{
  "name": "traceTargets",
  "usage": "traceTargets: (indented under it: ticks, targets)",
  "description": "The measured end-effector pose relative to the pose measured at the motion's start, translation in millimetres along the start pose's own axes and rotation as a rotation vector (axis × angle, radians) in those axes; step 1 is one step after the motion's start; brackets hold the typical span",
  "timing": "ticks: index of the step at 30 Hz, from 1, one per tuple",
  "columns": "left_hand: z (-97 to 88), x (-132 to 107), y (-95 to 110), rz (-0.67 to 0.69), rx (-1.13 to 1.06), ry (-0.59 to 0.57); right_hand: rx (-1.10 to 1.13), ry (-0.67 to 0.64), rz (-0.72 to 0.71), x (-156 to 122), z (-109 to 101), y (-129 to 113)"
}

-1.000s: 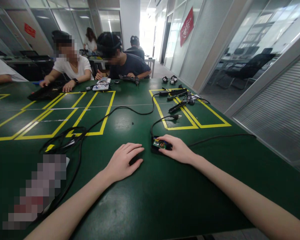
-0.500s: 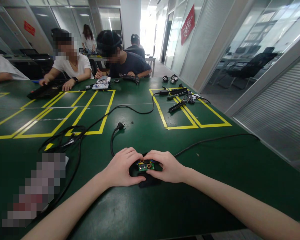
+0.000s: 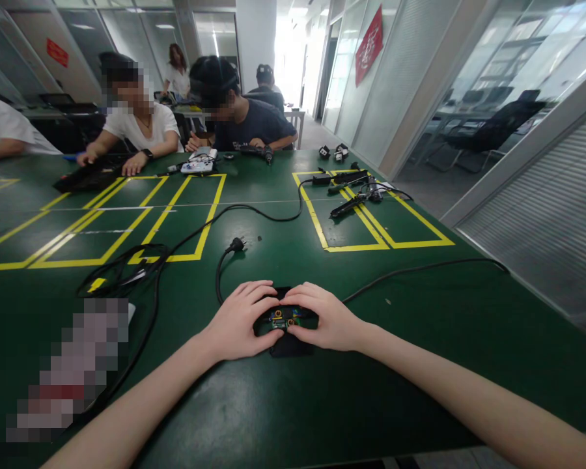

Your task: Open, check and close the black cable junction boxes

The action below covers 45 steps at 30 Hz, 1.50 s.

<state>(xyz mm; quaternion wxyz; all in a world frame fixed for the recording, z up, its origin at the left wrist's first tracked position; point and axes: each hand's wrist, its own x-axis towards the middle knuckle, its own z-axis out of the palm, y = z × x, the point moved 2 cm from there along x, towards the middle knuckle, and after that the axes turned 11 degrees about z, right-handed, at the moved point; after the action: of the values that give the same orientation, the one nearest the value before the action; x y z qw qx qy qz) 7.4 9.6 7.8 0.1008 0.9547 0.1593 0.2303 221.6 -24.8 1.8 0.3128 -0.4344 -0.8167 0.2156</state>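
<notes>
Before me on the green table [image 3: 234, 404], a small green circuit board [image 3: 279, 322] with copper coils sits over a black plastic casing [image 3: 292, 346]. My left hand [image 3: 239, 321] curls round its left side, thumb at the near edge and fingers at the far edge. On the right side my right hand [image 3: 327, 316] grips it the same way, its fingertips almost meeting the left ones. The fingers hide parts of the board and casing, so I cannot tell how fully the board is seated.
A black power plug [image 3: 236, 245] on a cable lies beyond my left hand. Coiled cable [image 3: 122, 270] and a blurred-out object [image 3: 73, 368] are to the left. Black tools [image 3: 346, 205] lie within yellow tape at the far right. Co-workers [image 3: 141, 124] sit across the table.
The board has gone from tilted up to lying flatter and lower in the casing. Both hands have shifted slightly, and more of the casing's far end shows beyond the fingers.
</notes>
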Motion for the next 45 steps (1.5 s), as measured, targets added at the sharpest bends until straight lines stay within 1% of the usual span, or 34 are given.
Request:
traceTargets:
  ticks: [4,7,10,13,17,22,25,28,31,34,38,40,45]
  targets:
    - [0.4,0,0,0.008,-0.013,0.03,-0.063,-0.001,0.003,0,1,1]
    - [-3.5,1,-1,0.019,-0.044,0.076,-0.071,0.013,0.037,0,1,3]
    - [-8.7,1,-3,-0.005,-0.034,0.13,-0.061,0.023,0.051,0,0,5]
    - [-9.9,0,-7,-0.054,-0.008,0.109,-0.063,0.049,0.102,0,-3,8]
    - [-5.8,-1,-14,-0.097,0.012,0.06,-0.084,0.089,0.146,5,-8,17]
    - [0.3,0,-21,-0.131,0.078,0.059,-0.106,0.047,0.062,12,-10,30]
    - [2.3,-1,-23,-0.127,0.107,0.056,-0.146,0.102,0.039,13,-9,34]
    - [3.0,-1,-24,-0.127,0.124,0.059,-0.197,0.175,0.021,12,-9,31]
    - [3.0,-1,-24,-0.134,0.136,0.059,-0.199,0.207,0.051,10,-14,25]
    - [2.2,-1,-24,-0.141,0.142,0.074,-0.185,0.172,0.085,7,-22,23]
    - [0.8,-2,-24,-0.145,0.131,0.1,-0.201,0.029,0.042,4,-31,28]
    - [0.6,-2,-24,-0.144,0.113,0.101,-0.197,-0.013,0.042,3,-32,30]
    - [0.9,0,-23,-0.143,0.083,0.095,-0.218,-0.008,0.078,4,-31,29]
